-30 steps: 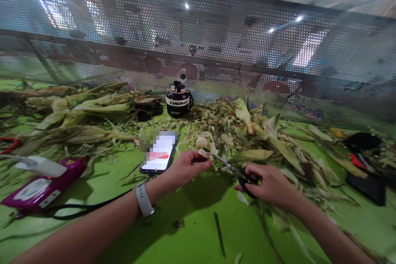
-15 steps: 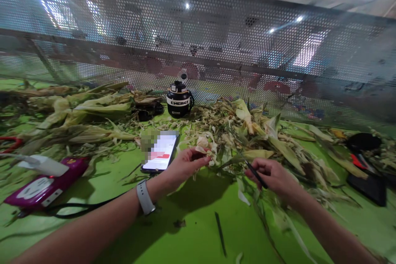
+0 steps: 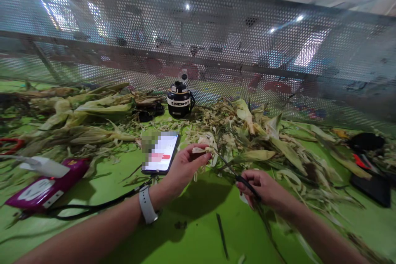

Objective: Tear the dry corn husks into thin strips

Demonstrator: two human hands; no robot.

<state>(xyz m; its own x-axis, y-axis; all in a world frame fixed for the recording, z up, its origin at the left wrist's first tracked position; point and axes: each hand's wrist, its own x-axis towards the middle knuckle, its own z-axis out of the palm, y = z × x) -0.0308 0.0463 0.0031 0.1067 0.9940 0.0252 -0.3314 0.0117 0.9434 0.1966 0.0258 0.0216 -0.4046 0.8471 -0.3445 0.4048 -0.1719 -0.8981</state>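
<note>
Between the thumb and fingertips of my left hand (image 3: 190, 163) is a small pale piece of corn husk (image 3: 199, 149), petal-like in shape. My right hand (image 3: 256, 187) is closed around a slim black-handled tool (image 3: 249, 185) with a thin dark shaft; its exact kind is unclear. The tool's tip points up and left, close to the husk piece, and I cannot tell if they touch. Beyond both hands lies a heap of dry corn husks (image 3: 262, 132) and shredded bits. A lit smartphone (image 3: 161, 152) lies just left of my left hand.
A black bottle (image 3: 179, 101) stands at the back before a perforated metal screen (image 3: 210, 41). More husks (image 3: 93, 111) are piled at the left, behind a purple power strip (image 3: 49, 185) with a cable. Dark flat objects (image 3: 371, 185) lie at the far right on the green table (image 3: 192, 243).
My right hand has moved slightly left and down, and the tool's tip now reaches close to the piece in my left hand. My left hand has barely moved and keeps its pinch.
</note>
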